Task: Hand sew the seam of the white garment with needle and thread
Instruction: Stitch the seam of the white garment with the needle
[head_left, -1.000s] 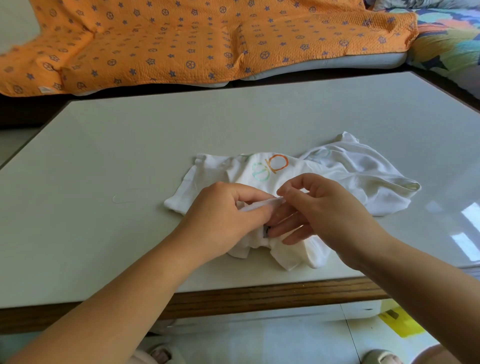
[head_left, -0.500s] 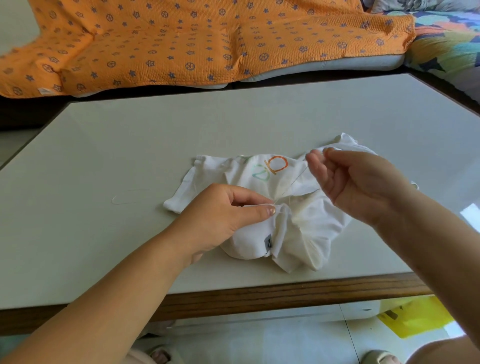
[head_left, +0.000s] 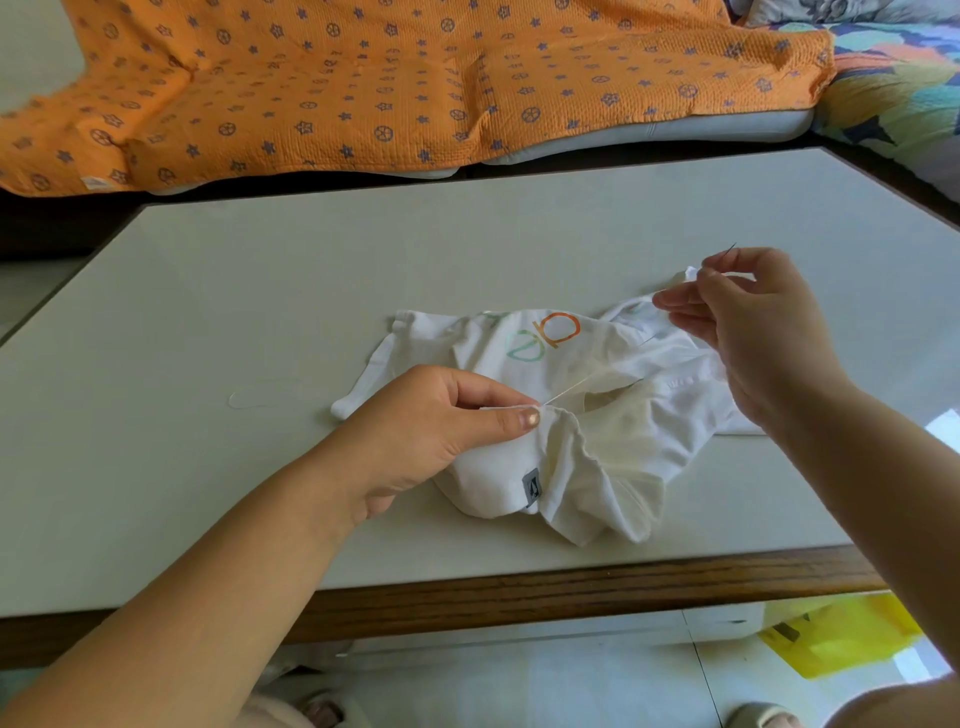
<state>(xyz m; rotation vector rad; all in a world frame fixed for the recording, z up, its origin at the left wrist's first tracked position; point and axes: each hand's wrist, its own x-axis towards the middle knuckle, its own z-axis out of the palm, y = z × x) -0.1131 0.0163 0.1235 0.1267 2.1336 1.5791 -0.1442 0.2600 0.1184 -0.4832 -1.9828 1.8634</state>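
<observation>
A crumpled white garment (head_left: 597, 452) with orange and green letters lies on the pale table (head_left: 363, 270) near its front edge. My left hand (head_left: 431, 431) pinches the gathered seam of the garment between thumb and fingers. My right hand (head_left: 748, 332) is raised to the right and pinches a thin needle (head_left: 729, 250), whose tip sticks up above the fingers. A white thread (head_left: 571, 388) runs taut from the pinched seam up toward my right hand. A small grey label (head_left: 532, 487) shows on the garment's front fold.
A loose loop of thread (head_left: 260, 397) lies on the table left of the garment. An orange patterned blanket (head_left: 389, 83) covers the seat behind the table. The wooden table edge (head_left: 571, 582) is close to me. A yellow bag (head_left: 836, 642) sits on the floor at lower right.
My right hand has pulled away from the seam, up and to the right, drawing the needle and thread out. My left hand kept its pinch on the seam.
</observation>
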